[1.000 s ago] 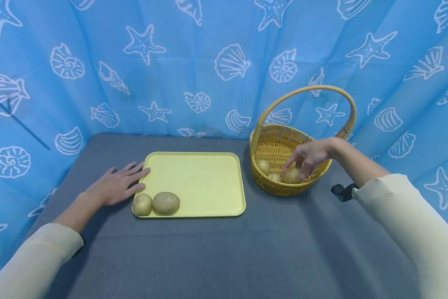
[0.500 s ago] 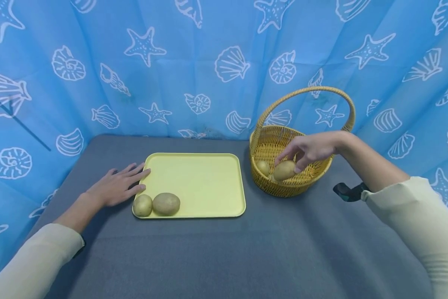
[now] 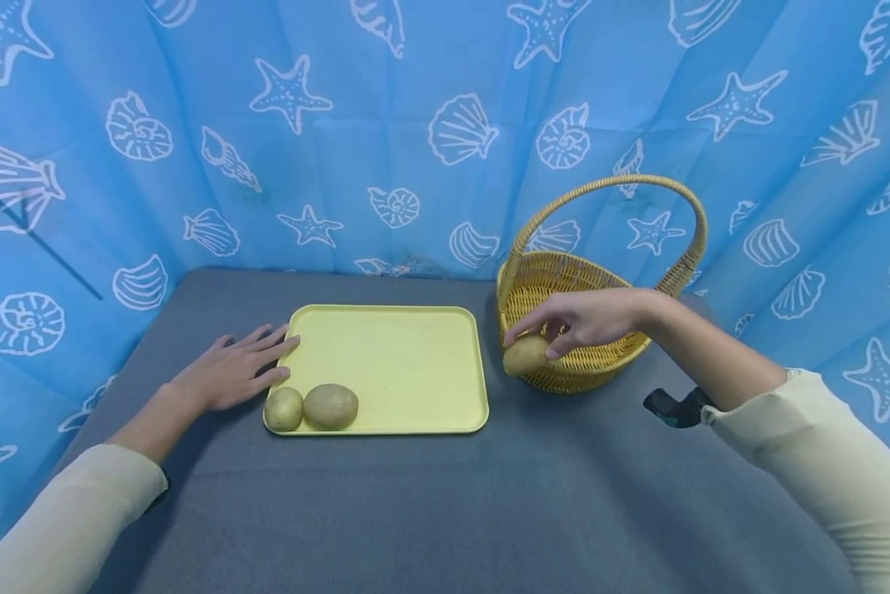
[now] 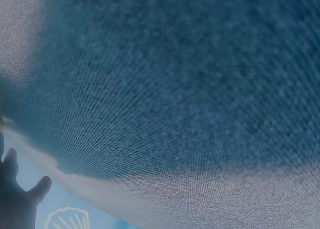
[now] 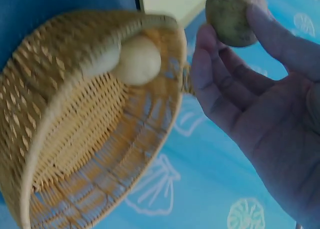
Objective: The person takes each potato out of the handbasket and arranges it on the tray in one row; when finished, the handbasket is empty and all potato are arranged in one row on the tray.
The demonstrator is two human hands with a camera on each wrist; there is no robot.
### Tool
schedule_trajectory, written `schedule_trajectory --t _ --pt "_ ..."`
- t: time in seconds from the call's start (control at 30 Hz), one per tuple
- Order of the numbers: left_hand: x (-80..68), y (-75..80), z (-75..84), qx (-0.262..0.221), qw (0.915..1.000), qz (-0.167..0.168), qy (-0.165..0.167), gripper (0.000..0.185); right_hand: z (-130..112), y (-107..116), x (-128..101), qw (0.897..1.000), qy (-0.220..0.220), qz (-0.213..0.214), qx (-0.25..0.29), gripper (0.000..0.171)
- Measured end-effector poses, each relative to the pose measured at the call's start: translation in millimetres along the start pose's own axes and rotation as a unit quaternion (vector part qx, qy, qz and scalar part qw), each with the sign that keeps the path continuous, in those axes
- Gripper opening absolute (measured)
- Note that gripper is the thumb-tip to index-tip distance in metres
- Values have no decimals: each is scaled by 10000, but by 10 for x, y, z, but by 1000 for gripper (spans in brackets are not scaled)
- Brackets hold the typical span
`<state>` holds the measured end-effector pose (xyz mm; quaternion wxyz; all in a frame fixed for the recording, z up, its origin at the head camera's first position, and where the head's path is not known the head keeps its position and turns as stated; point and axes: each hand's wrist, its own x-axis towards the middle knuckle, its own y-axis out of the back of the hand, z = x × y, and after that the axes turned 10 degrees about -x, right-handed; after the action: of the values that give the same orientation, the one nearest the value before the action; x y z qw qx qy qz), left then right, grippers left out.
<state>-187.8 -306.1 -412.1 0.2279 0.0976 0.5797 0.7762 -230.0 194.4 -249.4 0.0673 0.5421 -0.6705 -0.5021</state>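
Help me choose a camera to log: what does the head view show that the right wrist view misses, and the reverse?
Only the head view shows the left hand flat at the yellow tray and two potatoes on that tray. Only the right wrist view shows a pale potato left inside the basket. Both show the right hand with its grip on a potato beside the basket's rim.
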Motion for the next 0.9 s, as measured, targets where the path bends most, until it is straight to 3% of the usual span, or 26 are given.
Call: schedule_trajectory --t 0.33,0.63,0.9 --pt "-4 22 30 -29 10000 -20 5 63 -120 -380 460 9971 634 241 -332 50" --pt "-8 14 43 -106 9999 -58 16 63 -153 -725 949 9917 1218 411 -51 51" --pt "0 26 37 -85 9999 -81 41 63 -226 -907 1269 9867 1408 817 43 51"
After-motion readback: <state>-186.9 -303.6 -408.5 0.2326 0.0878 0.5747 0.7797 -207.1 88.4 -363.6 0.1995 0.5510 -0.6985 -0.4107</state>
